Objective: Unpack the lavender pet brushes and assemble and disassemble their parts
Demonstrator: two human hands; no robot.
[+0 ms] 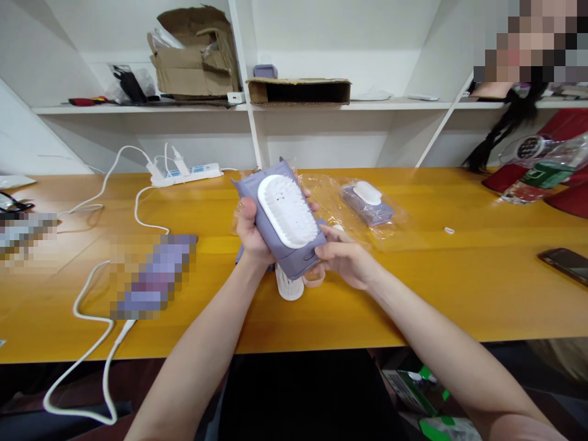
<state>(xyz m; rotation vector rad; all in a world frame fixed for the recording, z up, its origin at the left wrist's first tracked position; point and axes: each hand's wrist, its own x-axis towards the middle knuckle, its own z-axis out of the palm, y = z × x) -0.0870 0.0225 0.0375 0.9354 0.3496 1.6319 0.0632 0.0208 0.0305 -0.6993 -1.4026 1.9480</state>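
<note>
We record a lavender brush (287,211) held above the tabletop (436,294), its white pad turned up, apparently for viewing. The left hand (253,236) has fingers wrapped around one edge; the right hand (344,257) has fingers closed on the lower end. A bagged twin brush (367,202) lies beyond.

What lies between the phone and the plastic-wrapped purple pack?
In the head view, a small white scrap lies on the tabletop between the phone and the plastic-wrapped purple pack.

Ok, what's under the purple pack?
Under the pack: a white slotted piece and a pale pink cup on the table. The pack hides anything directly beneath it.
</note>
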